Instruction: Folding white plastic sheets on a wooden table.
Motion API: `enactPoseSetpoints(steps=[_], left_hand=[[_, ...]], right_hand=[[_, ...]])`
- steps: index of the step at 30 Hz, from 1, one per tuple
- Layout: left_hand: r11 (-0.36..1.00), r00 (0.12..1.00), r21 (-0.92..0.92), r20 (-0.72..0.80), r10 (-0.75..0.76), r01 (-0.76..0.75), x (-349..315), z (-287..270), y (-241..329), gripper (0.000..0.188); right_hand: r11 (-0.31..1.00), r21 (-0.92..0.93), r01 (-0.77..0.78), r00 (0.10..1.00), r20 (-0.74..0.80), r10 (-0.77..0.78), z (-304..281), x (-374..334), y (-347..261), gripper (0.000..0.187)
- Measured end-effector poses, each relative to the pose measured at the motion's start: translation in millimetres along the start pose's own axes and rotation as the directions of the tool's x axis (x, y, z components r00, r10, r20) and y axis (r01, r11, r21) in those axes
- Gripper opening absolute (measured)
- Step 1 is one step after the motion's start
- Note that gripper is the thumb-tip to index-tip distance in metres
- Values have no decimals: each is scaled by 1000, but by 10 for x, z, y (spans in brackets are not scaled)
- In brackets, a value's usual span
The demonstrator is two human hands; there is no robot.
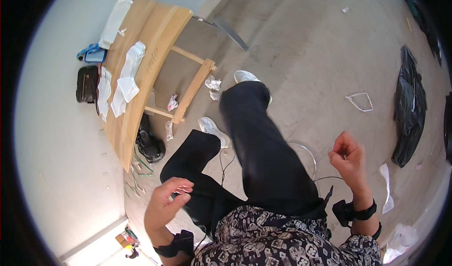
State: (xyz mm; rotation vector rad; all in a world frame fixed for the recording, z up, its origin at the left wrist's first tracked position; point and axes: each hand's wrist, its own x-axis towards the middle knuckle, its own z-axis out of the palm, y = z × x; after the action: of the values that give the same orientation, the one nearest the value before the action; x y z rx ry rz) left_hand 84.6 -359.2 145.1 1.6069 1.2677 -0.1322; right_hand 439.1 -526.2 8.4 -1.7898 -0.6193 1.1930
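Patterned shirt (pixel 268 235) is lying nearest; left grip (pixel 164 204) is gaping, right grip (pixel 349 161) is hiding closure; left counter (pixel 162 23) is supporting white stacks (pixel 131 65).

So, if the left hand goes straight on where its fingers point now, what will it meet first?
The left hand points toward the left trouser leg, so it would probably meet that first. Depth is unclear here, though; it might pass above instead.

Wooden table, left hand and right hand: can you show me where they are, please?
Wooden table (pixel 157 28), head view: on the bare wood of its top.
Left hand (pixel 164 204), head view: on the middle of the hand.
Right hand (pixel 351 164), head view: on the middle of the hand.
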Motion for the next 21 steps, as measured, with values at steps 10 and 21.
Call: enactPoseSetpoints(steps=[10,21], left_hand=[[997,947,-50,-318,45,-64,-637,-209,-375,25],[992,894,-81,-446,54,-100,-1091,-93,-764,27]], right_hand=[[977,-57,206,973,-97,-211,-100,75,-289,10],[947,-205,246,968,-4,-252,147,14,-552,8]])
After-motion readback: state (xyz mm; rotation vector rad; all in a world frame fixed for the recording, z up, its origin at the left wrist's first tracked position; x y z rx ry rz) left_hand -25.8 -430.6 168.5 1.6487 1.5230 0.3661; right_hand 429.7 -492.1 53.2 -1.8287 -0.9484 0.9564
